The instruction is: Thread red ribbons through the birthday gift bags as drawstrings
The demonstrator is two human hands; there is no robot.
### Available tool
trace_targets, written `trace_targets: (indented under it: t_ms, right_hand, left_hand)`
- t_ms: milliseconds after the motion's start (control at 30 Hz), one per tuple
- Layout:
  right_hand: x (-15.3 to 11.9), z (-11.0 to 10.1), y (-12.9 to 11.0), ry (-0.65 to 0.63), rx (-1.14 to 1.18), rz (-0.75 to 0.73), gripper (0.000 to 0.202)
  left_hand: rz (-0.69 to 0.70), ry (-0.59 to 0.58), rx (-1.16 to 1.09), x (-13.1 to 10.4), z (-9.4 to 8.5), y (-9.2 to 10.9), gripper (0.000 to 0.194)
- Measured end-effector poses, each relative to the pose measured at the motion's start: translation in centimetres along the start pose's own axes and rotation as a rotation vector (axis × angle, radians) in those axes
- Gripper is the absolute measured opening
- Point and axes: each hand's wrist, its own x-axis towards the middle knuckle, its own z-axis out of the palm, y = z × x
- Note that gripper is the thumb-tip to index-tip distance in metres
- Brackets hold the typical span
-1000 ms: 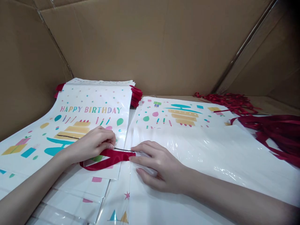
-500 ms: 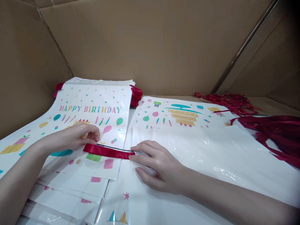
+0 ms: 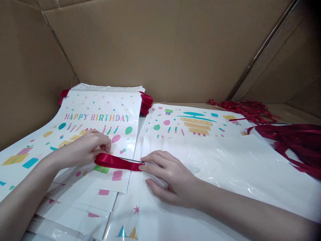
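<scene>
A red satin ribbon (image 3: 117,163) lies across the lower part of a printed "HAPPY BIRTHDAY" sheet (image 3: 97,103), its left end raised in a loop. My left hand (image 3: 92,147) has its fingers curled and pinches at that left end; the exact grip is partly hidden. Along the ribbon's upper side runs a thin dark strip (image 3: 130,160). My right hand (image 3: 170,177) lies with fingers stretched and apart, two fingertips touching the right ends of ribbon and strip. Beneath that hand is a white plastic-covered sheet (image 3: 205,167).
Red ribbon ends (image 3: 146,103) stick out from the left stack. A cake-printed sheet (image 3: 155,115) lies right of it. Farther right are a heap of thin red ribbons (image 3: 253,110) and wide dark red ribbon loops (image 3: 291,140). Cardboard walls (image 3: 160,50) stand behind and at the sides.
My left hand has shifted slightly right, and the ribbon's left end has lifted from flat into a loop. My right hand has hardly moved.
</scene>
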Motion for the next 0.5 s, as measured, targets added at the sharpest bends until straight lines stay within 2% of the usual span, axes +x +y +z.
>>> trace_targets:
  t_ms: [167,267,367,500]
  right_hand:
    - [0.1,-0.1,-0.1,-0.006,0.013,0.005,0.025]
    - [0.1,0.0,-0.1,-0.021,0.014,0.014,0.026]
    - [0.1,0.0,-0.1,-0.024,0.014,0.018,0.027]
    - [0.1,-0.1,0.0,-0.017,-0.002,0.017,0.026]
  left_hand:
    - [0.026,0.109,-0.03,0.7,0.9,2.4,0.014]
    - [0.063,0.131,-0.051,1.2,1.4,3.5,0.017]
    - [0.06,0.107,-0.064,1.2,1.3,3.0,0.021]
    - [0.023,0.071,-0.071,0.4,0.4,0.9,0.022]
